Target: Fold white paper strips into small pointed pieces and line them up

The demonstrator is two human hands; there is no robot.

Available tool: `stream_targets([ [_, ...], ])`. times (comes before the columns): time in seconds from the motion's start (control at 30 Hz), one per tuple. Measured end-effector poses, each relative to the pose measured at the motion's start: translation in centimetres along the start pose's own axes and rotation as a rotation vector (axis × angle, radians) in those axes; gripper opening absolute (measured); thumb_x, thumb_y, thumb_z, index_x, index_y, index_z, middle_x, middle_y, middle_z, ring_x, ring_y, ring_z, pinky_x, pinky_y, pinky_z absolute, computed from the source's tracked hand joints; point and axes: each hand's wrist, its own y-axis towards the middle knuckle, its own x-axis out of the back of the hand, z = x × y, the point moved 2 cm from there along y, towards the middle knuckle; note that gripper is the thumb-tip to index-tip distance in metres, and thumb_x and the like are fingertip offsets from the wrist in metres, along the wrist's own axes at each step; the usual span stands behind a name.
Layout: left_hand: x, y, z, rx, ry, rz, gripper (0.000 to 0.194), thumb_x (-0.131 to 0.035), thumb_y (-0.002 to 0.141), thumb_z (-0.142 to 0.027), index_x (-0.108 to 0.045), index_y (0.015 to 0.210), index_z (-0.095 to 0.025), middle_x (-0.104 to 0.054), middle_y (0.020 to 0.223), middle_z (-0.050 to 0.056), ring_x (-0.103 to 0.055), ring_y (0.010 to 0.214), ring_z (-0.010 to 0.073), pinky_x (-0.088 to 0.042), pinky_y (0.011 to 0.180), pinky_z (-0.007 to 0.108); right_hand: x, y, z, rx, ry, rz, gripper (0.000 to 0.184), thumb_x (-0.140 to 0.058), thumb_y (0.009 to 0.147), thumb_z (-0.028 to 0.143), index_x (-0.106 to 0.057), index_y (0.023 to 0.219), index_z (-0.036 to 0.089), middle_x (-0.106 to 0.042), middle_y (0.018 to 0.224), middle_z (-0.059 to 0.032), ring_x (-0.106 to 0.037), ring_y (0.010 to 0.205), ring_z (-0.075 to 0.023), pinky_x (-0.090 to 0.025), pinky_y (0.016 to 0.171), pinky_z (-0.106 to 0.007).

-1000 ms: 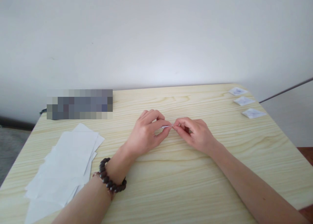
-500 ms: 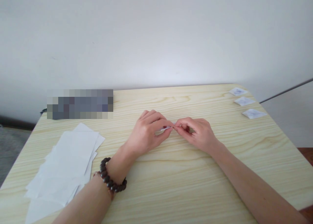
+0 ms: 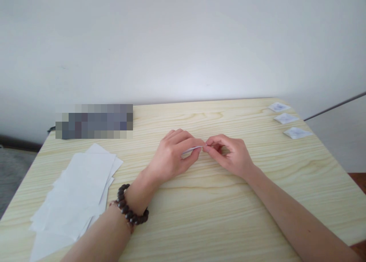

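Observation:
Between my two hands, over the middle of the table, is a small folded piece of white paper [image 3: 191,150], seen nearly edge-on and mostly hidden by fingers. My left hand [image 3: 174,151] pinches it between thumb and forefinger. My right hand [image 3: 227,153] is closed at the paper's right end, thumb and forefinger pressed together there. A dark beaded bracelet [image 3: 128,210] circles my left wrist. To the right, three diamond-shaped folded papers [image 3: 297,132] lie in a column along the far right edge.
A loose pile of white paper sheets [image 3: 81,182] lies on the left of the wood-grain table [image 3: 200,224]. Behind it, at the back left, sits a pixelated dark object [image 3: 94,122]. A white wall [image 3: 183,44] rises behind the table's far edge.
My fingers have shifted slightly at the paper, and a longer strip of it shows under my left forefinger. The right forefinger has lifted a little. Everything else is still.

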Motion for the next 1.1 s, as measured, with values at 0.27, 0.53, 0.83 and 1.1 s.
stream_targets([
  [0.27, 0.0, 0.1, -0.1, -0.016, -0.003, -0.033, 0.009, -0.06, 0.085, -0.014, -0.067, 0.087, -0.019, -0.069, 0.083, 0.003, -0.06, 0.08, 0.0157, -0.046, 0.074, 0.031, -0.1, 0.0, 0.4, 0.087, -0.039, -0.029, 0.008, -0.062, 0.085, 0.019, -0.062, 0.092, 0.023, -0.07, 0.071, 0.0025, -0.061, 0.054, -0.009, -0.052, 0.054, -0.02],
  [0.53, 0.1, 0.1, -0.6, -0.08, 0.053, -0.078, 0.005, -0.062, 0.085, -0.015, -0.063, 0.087, -0.019, -0.069, 0.083, 0.003, -0.059, 0.079, 0.0165, -0.045, 0.073, 0.032, 0.2, 0.2, 0.6, 0.126, -0.041, -0.08, 0.014, -0.065, 0.083, 0.018, -0.062, 0.096, 0.023, -0.072, 0.077, 0.0032, -0.062, 0.055, -0.0079, -0.052, 0.054, -0.019],
  [0.83, 0.1, 0.1, -0.5, -0.065, 0.024, -0.064, 0.002, -0.063, 0.086, -0.017, -0.063, 0.088, -0.018, -0.07, 0.083, 0.003, -0.06, 0.077, 0.0153, -0.045, 0.072, 0.031, 0.3, 0.1, 0.6, 0.214, -0.054, -0.052, 0.008, -0.063, 0.085, 0.014, -0.065, 0.09, 0.021, -0.074, 0.079, 0.0003, -0.063, 0.058, -0.0085, -0.052, 0.054, -0.02],
  [1.1, 0.3, 0.1, -1.2, 0.011, -0.109, -0.133, 0.01, -0.065, 0.081, -0.014, -0.063, 0.091, -0.015, -0.066, 0.085, 0.005, -0.061, 0.08, 0.0153, -0.05, 0.073, 0.03, 0.4, 0.1, 0.9, 0.309, -0.001, -0.088, 0.014, -0.066, 0.081, 0.008, -0.065, 0.09, 0.019, -0.073, 0.081, -0.0021, -0.064, 0.063, -0.0093, -0.052, 0.055, -0.02],
])
